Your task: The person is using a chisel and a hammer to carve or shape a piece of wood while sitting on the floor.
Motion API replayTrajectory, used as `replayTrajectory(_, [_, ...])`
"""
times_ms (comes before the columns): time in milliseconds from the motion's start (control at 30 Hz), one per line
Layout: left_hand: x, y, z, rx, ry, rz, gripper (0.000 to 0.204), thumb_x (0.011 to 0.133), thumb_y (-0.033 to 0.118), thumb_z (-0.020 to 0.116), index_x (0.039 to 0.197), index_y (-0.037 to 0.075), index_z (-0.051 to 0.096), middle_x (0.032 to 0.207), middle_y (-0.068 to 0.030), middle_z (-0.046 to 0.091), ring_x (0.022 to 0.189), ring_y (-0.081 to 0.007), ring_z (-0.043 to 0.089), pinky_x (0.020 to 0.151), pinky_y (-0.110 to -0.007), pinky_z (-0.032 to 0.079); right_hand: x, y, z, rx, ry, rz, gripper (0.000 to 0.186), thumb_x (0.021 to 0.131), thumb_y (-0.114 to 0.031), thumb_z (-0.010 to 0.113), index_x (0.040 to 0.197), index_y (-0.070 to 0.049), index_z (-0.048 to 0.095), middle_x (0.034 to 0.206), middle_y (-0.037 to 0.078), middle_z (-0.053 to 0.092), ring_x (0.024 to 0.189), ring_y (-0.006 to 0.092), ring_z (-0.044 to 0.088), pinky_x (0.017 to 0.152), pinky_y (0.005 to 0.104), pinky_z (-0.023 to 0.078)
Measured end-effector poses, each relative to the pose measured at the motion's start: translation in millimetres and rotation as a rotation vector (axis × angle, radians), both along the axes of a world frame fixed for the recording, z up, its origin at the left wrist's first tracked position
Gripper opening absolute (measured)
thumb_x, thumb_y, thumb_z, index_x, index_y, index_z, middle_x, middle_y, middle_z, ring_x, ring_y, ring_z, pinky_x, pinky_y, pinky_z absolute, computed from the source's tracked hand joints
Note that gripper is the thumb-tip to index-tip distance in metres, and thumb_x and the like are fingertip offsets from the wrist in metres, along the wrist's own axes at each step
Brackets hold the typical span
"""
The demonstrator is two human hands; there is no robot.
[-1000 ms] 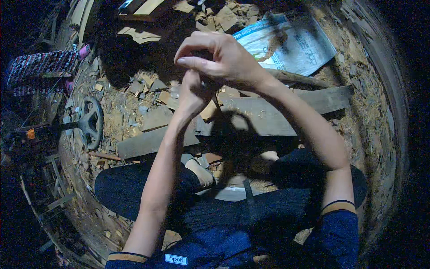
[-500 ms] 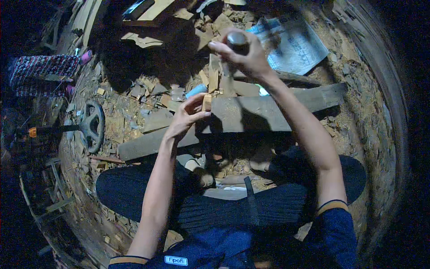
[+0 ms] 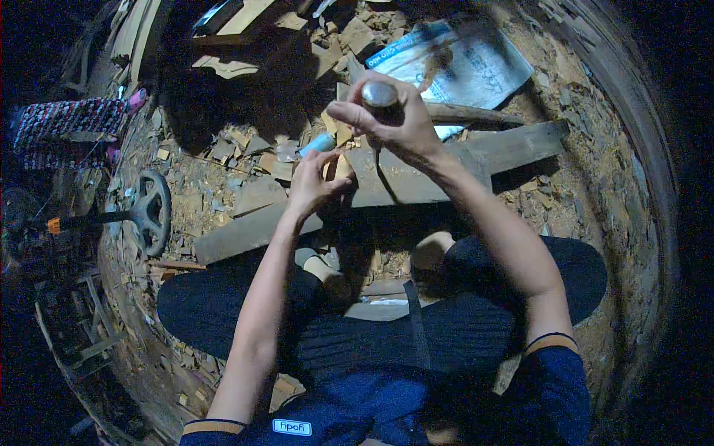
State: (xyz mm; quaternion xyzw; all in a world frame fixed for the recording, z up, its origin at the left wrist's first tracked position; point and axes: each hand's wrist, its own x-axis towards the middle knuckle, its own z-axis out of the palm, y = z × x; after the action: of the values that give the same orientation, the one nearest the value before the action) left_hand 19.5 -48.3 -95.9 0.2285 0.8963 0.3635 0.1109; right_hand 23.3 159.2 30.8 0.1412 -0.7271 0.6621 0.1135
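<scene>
My right hand (image 3: 394, 119) is closed round an upright tool with a round shiny metal top (image 3: 379, 94), raised over the grey plank (image 3: 401, 186); the tool's lower part is mostly hidden by the hand. My left hand (image 3: 312, 186), lower and to the left, pinches a small pale wood block (image 3: 341, 166) on the plank, its fingers curled round the block's left side. A light blue cylinder (image 3: 317, 146) lies just beyond my left fingers, among wood offcuts (image 3: 245, 141). My bare feet (image 3: 435, 245) are drawn in behind the plank.
A printed white-and-blue sack (image 3: 483, 67) lies at the back right, a long stick (image 3: 483, 113) before it. Boards (image 3: 238, 26) lie at the back left. A multicoloured woven pad (image 3: 67, 123) and a dark spoked plastic wheel on a shaft (image 3: 156, 208) stand at the left.
My hands, together a second ago, are now apart. The left has dropped to the block; the right has the tool in it and has come slightly lower since half a second ago.
</scene>
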Motion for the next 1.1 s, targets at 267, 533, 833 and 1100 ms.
replayTrajectory(267, [9, 5, -6, 0.009, 0.068, 0.063, 0.055, 0.063, 0.018, 0.08, 0.113, 0.009, 0.059, 0.1, -0.0129, 0.055, 0.097, -0.0302, 0.055, 0.082, -0.039, 0.047, -10, -4, -22, 0.007, -0.002, 0.045, 0.022, 0.081, -0.024, 0.066, 0.071, -0.005, 0.059, 0.055, 0.003, 0.058, 0.049, 0.0077, 0.057, 0.045, 0.0224, 0.046])
replayTrajectory(533, [12, 1, -7, 0.067, 0.031, 0.112, 0.052, 0.064, 0.011, 0.078, 0.112, 0.008, 0.06, 0.099, -0.0121, 0.056, 0.094, -0.03, 0.055, 0.082, -0.037, 0.046, -14, -10, -18, -0.184, 0.064, -0.031, 0.015, 0.076, -0.013, 0.062, 0.071, -0.004, 0.051, 0.053, 0.001, 0.05, 0.043, 0.0081, 0.048, 0.04, 0.0228, 0.038])
replayTrajectory(833, [14, 5, -4, 0.025, 0.052, 0.101, 0.054, 0.063, 0.009, 0.078, 0.114, 0.009, 0.06, 0.096, -0.0112, 0.055, 0.093, -0.0292, 0.054, 0.08, -0.037, 0.046, -18, -19, -20, -0.155, 0.006, -0.039, 0.015, 0.076, -0.012, 0.061, 0.071, -0.005, 0.049, 0.054, -0.001, 0.047, 0.046, 0.0064, 0.045, 0.042, 0.0221, 0.035])
replayTrajectory(1100, [14, 4, -5, 0.024, 0.017, 0.127, 0.055, 0.064, 0.01, 0.078, 0.116, 0.01, 0.06, 0.098, -0.0116, 0.053, 0.094, -0.0287, 0.053, 0.08, -0.037, 0.045, -23, -14, -22, -0.197, -0.048, 0.005, 0.017, 0.076, -0.015, 0.062, 0.072, -0.005, 0.049, 0.055, 0.0, 0.047, 0.047, 0.0064, 0.045, 0.043, 0.0222, 0.035])
